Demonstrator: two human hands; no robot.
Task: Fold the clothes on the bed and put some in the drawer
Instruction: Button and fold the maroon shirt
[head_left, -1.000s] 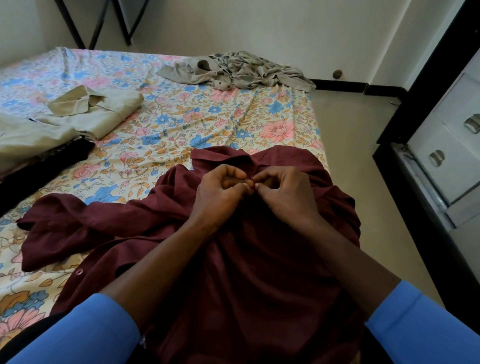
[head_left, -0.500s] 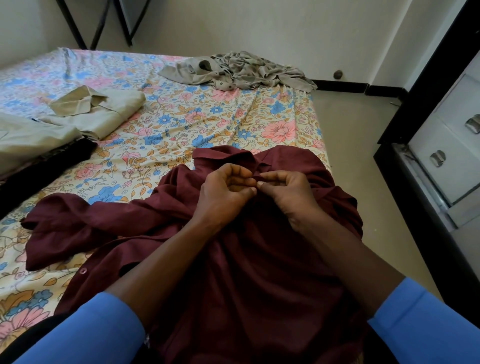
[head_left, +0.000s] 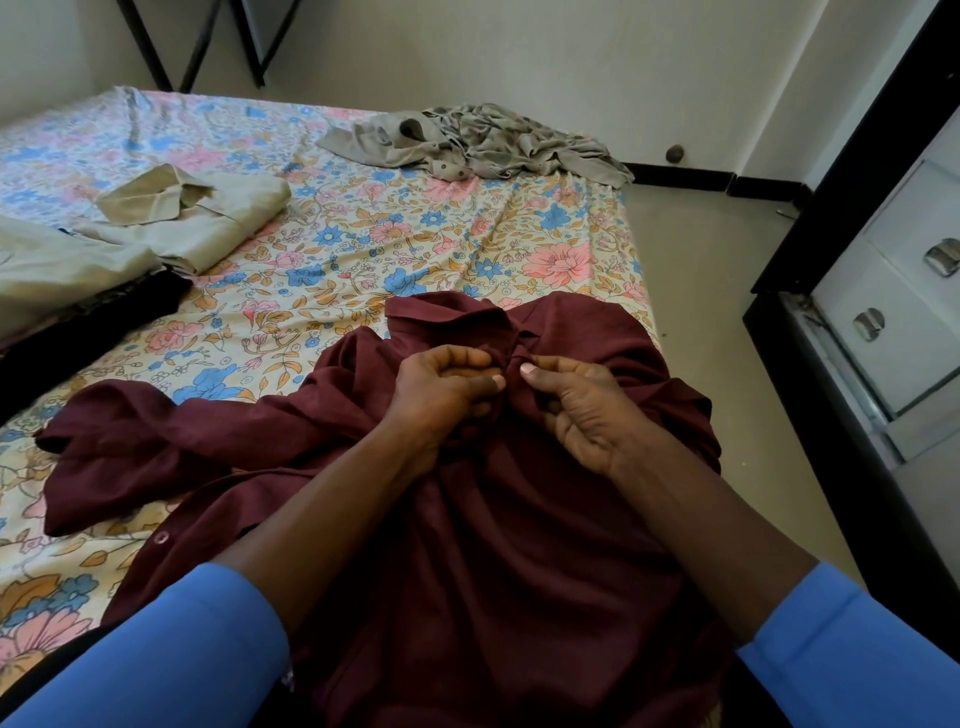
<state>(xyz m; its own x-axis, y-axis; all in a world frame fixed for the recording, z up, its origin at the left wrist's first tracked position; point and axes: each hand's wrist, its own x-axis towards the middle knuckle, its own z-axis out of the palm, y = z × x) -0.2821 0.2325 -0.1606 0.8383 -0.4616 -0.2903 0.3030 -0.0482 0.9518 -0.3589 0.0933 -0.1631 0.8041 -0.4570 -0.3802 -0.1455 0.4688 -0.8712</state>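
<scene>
So the maroon shirt lies at the near right edge of the bed, left hand and right hand both pinching its front just under the collar. If that bunched cloth shifts, their pinch probably slips and the fold ends up crooked.

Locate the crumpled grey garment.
Head view: the crumpled grey garment lies at the far right corner of the bed, near the wall, well beyond the maroon shirt.
</scene>
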